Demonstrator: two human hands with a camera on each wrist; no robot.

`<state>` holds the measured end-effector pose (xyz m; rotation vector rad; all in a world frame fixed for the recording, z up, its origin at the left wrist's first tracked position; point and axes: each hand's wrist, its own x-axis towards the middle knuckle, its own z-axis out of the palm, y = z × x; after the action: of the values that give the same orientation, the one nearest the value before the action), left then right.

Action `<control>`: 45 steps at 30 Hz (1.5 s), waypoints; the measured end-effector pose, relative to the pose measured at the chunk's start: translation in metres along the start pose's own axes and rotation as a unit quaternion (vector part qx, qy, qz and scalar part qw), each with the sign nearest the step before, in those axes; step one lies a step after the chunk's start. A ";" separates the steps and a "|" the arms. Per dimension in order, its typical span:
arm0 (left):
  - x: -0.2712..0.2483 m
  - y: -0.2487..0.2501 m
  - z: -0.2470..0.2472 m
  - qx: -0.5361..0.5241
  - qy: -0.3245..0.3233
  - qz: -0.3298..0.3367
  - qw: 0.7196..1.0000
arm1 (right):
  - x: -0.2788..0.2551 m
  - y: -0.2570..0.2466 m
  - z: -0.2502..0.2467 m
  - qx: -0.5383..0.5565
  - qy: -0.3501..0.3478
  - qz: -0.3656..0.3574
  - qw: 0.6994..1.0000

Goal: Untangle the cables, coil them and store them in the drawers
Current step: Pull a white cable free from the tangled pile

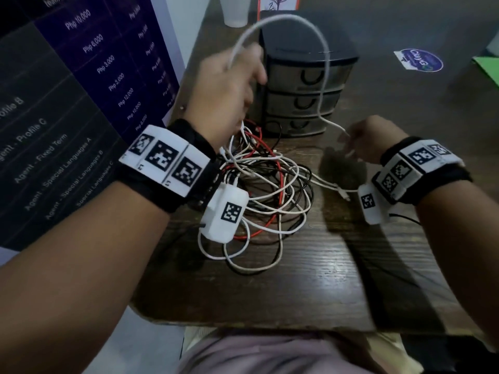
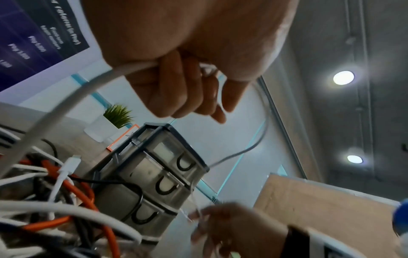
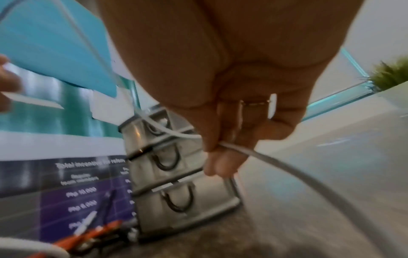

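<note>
The left hand, raised in the upper middle of the head view, had its fingers curled around a thin white round-sheathed cable; the left wrist view showed the same white cable running in under the folded fingers. From that grip the cable arched up and over, then fell down the right side of the frame, in front of the small dark plastic three-drawer cabinet, to the right hand, which sat lower, at centre right. There the thumb and fingertips pinched the cable near its plug end.

So the held span's long axis ran as a tall loop from upper left to lower right, with both hands on one strand. Its remaining length trailed from the left hand down into the tangled heap of white, red and black cables lying on the dark wood-grain table, at centre frame, directly below the left hand and just in front of the cabinet. The left hand was nearer the knot; the right held the freer end. All three drawers appeared closed.

By my judgement, untangling was under way, and freeing this strand would call for drawing it away from the heap, rightwards.
</note>
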<state>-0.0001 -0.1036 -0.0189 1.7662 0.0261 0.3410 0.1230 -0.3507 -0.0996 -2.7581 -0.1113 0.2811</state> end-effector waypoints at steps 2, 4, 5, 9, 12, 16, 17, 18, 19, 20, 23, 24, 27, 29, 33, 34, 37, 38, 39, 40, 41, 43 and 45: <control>0.001 -0.006 0.010 0.091 -0.036 0.023 0.995 | -0.003 -0.007 -0.004 0.083 0.055 -0.034 0.994; 0.003 -0.013 0.020 0.123 -0.075 0.029 0.989 | -0.015 -0.024 -0.012 0.209 0.099 -0.107 0.967; 0.003 -0.015 0.025 0.132 -0.090 0.026 0.987 | -0.023 -0.034 -0.017 0.250 0.113 -0.156 0.949; 0.003 -0.016 0.039 0.112 -0.104 0.024 0.988 | -0.050 -0.066 -0.034 0.292 0.108 -0.295 0.903; 0.004 -0.011 0.042 0.089 -0.073 0.032 0.993 | -0.059 -0.077 -0.035 0.272 0.095 -0.331 0.899; 0.006 -0.011 0.036 0.033 -0.078 0.074 0.994 | -0.060 -0.080 -0.033 0.244 0.085 -0.337 0.905; 0.006 -0.013 0.034 0.031 -0.076 0.081 0.993 | -0.062 -0.081 -0.034 0.247 0.075 -0.340 0.904; 0.005 -0.014 0.033 0.031 -0.072 0.083 0.993 | -0.064 -0.082 -0.033 0.247 0.068 -0.340 0.905; 0.005 -0.015 0.032 0.029 -0.065 0.083 0.994 | -0.065 -0.083 -0.033 0.244 0.064 -0.333 0.909; 0.005 -0.016 0.033 0.021 -0.053 0.084 0.995 | -0.064 -0.082 -0.033 0.237 0.064 -0.319 0.915; 0.009 -0.014 0.027 -0.058 0.030 0.075 0.995 | -0.057 -0.073 -0.033 0.150 0.054 -0.268 0.950; 0.013 -0.014 0.022 -0.082 0.061 0.074 0.992 | -0.056 -0.068 -0.031 0.104 0.036 -0.251 0.962; 0.026 -0.016 0.005 -0.087 0.123 0.066 0.986 | -0.056 -0.052 -0.023 0.017 -0.004 -0.221 0.975; 0.030 -0.019 -0.002 -0.081 0.145 0.067 0.984 | -0.053 -0.044 -0.019 0.019 0.014 -0.208 0.978; 0.029 -0.026 -0.003 -0.030 0.132 0.044 0.990 | -0.053 -0.045 -0.025 0.088 0.081 -0.203 0.972; 0.028 -0.028 -0.003 -0.017 0.127 0.040 0.991 | -0.053 -0.047 -0.028 0.114 0.095 -0.209 0.967; 0.027 -0.031 -0.002 0.000 0.117 0.044 0.992 | -0.050 -0.050 -0.040 0.181 0.167 -0.235 0.940; 0.027 -0.031 -0.001 0.008 0.117 0.046 0.992 | -0.050 -0.051 -0.044 0.204 0.201 -0.246 0.926; 0.026 -0.031 -0.001 0.022 0.118 0.048 0.992 | -0.050 -0.052 -0.048 0.230 0.236 -0.255 0.909; 0.025 -0.030 0.000 0.031 0.118 0.049 0.991 | -0.051 -0.054 -0.054 0.259 0.269 -0.264 0.889; 0.024 -0.029 0.002 0.034 0.114 0.050 0.992 | -0.051 -0.055 -0.059 0.280 0.301 -0.268 0.872; 0.022 -0.028 0.006 0.021 0.090 0.047 0.995 | -0.052 -0.058 -0.067 0.276 0.343 -0.267 0.857; 0.020 -0.029 0.010 0.008 0.061 0.030 0.998 | -0.050 -0.059 -0.070 0.230 0.336 -0.256 0.877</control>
<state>0.0267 -0.1026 -0.0438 1.7635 0.0626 0.4929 0.0865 -0.3260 -0.0057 -2.0971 -0.5014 -0.6977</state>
